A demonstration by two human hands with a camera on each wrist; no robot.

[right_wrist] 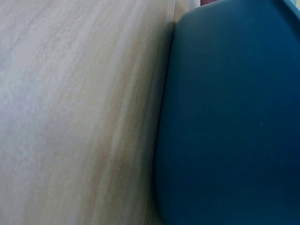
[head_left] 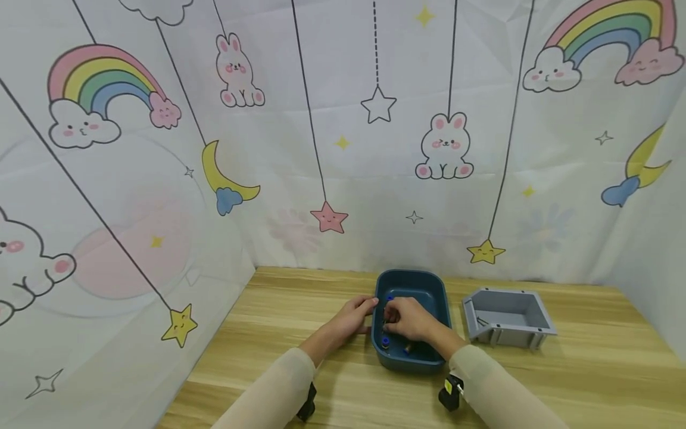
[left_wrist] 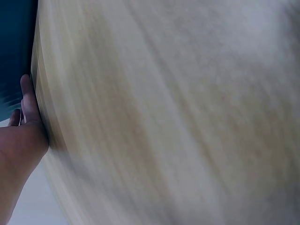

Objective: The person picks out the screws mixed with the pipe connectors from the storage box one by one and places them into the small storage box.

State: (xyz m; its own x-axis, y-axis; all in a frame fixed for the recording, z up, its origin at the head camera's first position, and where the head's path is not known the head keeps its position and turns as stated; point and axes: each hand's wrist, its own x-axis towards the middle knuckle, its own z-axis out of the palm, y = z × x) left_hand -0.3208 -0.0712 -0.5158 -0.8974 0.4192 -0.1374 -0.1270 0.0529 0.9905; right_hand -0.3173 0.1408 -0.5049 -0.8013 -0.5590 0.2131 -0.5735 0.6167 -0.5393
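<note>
A deep dark-blue bin point(head_left: 411, 362) stands on the table with several small blue-and-brass fittings point(head_left: 385, 342) inside. My left hand point(head_left: 347, 320) touches the bin's left side with its fingers extended; in the left wrist view, this hand point(left_wrist: 29, 119) lies along the bin's wall point(left_wrist: 15, 51). Over the left part of the bin's inside is my right hand point(head_left: 409, 319), fingers bent and fingertips close to small parts. Whether they pinch one is too small to tell. In the right wrist view the bin's outer wall point(right_wrist: 229, 112) hides the right hand.
To the right of the bin stands a grey parts tray point(head_left: 509, 338) with a small thin item inside. The wood-grain table point(head_left: 268, 333) meets a patterned fabric backdrop point(head_left: 354, 179) at the back and left. A black wrist device point(head_left: 450, 394) hangs below the right sleeve.
</note>
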